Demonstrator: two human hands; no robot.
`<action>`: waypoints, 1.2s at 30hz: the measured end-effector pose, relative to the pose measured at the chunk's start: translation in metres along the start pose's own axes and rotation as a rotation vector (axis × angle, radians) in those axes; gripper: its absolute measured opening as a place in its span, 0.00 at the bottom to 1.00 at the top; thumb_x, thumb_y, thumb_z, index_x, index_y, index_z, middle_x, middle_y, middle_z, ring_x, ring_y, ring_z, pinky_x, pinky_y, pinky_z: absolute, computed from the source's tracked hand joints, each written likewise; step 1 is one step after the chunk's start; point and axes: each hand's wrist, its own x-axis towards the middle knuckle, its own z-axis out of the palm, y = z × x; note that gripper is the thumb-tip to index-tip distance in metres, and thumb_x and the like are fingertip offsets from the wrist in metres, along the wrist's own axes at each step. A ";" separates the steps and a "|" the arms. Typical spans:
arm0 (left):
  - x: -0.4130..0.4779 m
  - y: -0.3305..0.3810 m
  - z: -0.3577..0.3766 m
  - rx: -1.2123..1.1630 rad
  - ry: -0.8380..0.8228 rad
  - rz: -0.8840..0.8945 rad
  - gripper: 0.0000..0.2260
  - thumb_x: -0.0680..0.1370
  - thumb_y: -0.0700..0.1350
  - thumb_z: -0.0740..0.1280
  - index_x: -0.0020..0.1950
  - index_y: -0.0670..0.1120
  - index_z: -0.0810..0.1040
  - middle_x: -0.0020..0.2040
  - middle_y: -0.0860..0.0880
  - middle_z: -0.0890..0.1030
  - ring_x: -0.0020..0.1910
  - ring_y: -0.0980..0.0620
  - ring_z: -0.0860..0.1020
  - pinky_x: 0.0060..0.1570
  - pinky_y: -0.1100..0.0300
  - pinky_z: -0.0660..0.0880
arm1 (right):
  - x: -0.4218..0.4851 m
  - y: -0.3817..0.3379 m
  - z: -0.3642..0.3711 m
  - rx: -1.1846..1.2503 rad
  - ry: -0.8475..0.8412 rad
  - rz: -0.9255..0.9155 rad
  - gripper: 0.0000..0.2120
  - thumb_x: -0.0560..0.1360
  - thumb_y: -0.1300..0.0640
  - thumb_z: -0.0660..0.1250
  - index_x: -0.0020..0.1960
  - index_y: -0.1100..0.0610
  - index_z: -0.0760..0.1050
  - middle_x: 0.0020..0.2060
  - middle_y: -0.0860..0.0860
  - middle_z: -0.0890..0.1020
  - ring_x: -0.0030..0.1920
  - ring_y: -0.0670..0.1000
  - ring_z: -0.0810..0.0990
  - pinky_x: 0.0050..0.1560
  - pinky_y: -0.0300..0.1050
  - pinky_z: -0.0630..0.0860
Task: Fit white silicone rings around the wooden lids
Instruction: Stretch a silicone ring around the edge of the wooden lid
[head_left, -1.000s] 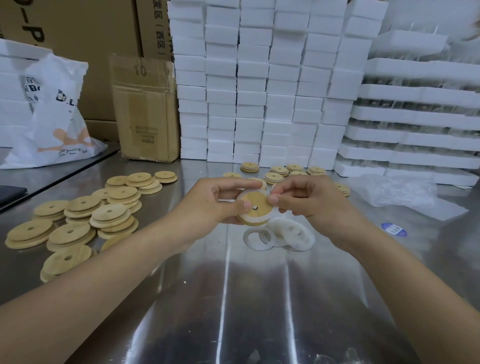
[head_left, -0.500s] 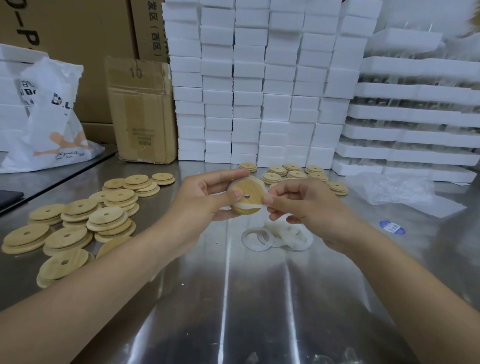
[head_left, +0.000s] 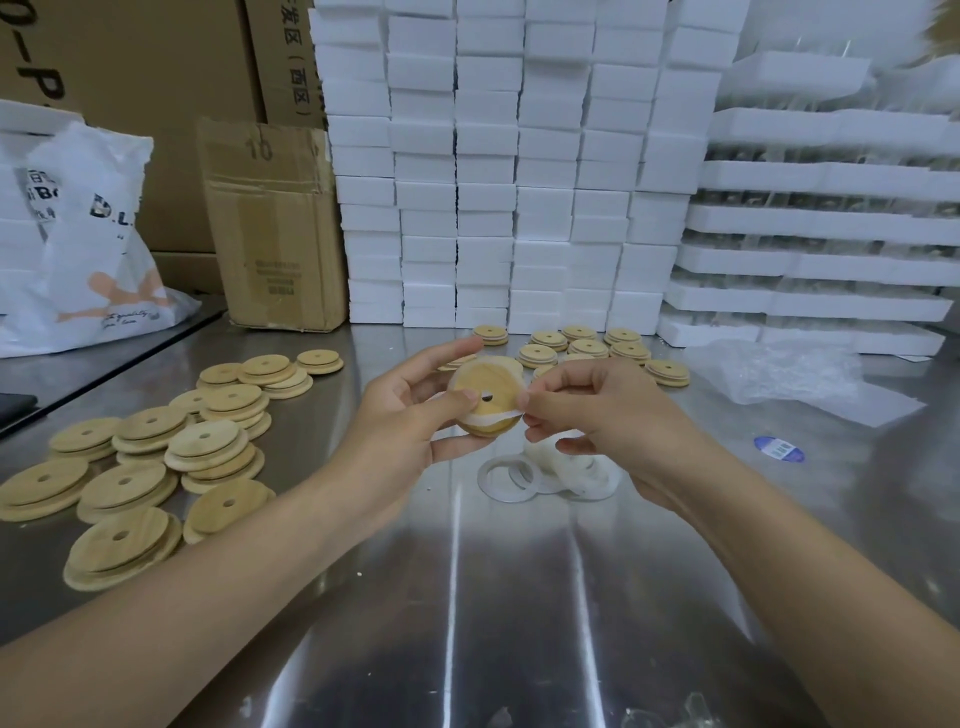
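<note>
A round wooden lid (head_left: 491, 387) with a small centre hole is held upright above the steel table. My left hand (head_left: 410, 415) grips it from the left, thumb on its face. A white silicone ring (head_left: 491, 417) lies stretched partly across the lid's lower face and over its top edge. My right hand (head_left: 597, 410) pinches that ring at the lid's right side. Below the hands a small heap of loose white rings (head_left: 545, 478) lies on the table.
Several bare wooden lids (head_left: 171, 452) are piled at the left. More lids (head_left: 587, 348) sit at the back near stacked white foam blocks (head_left: 509, 171). A cardboard box (head_left: 275, 228), a white plastic bag (head_left: 88, 249) and clear plastic wrap (head_left: 779, 374) stand around the steel table (head_left: 519, 597).
The hands have lifted the lid a little and turned its face toward me. The white ring now lies stretched over the lid, where a second ago only the lid showed.
</note>
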 end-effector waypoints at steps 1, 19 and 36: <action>0.000 -0.001 0.001 0.007 -0.001 -0.002 0.20 0.81 0.33 0.70 0.66 0.53 0.86 0.63 0.39 0.85 0.61 0.37 0.85 0.56 0.43 0.85 | 0.000 0.000 -0.001 0.012 -0.008 0.010 0.04 0.75 0.54 0.78 0.42 0.50 0.85 0.42 0.49 0.89 0.46 0.48 0.89 0.44 0.43 0.80; -0.003 0.004 0.008 0.426 0.038 0.126 0.17 0.77 0.34 0.77 0.58 0.55 0.88 0.55 0.46 0.88 0.45 0.44 0.89 0.44 0.55 0.86 | 0.002 0.007 0.017 -0.240 0.191 -0.089 0.03 0.71 0.55 0.75 0.39 0.52 0.82 0.39 0.47 0.87 0.45 0.51 0.86 0.53 0.55 0.83; 0.003 0.019 -0.003 0.258 -0.022 0.053 0.15 0.77 0.39 0.78 0.61 0.55 0.89 0.60 0.50 0.88 0.59 0.48 0.87 0.50 0.52 0.86 | 0.001 -0.002 -0.007 -0.014 -0.112 -0.026 0.05 0.78 0.54 0.76 0.45 0.54 0.86 0.47 0.52 0.90 0.53 0.49 0.89 0.55 0.50 0.81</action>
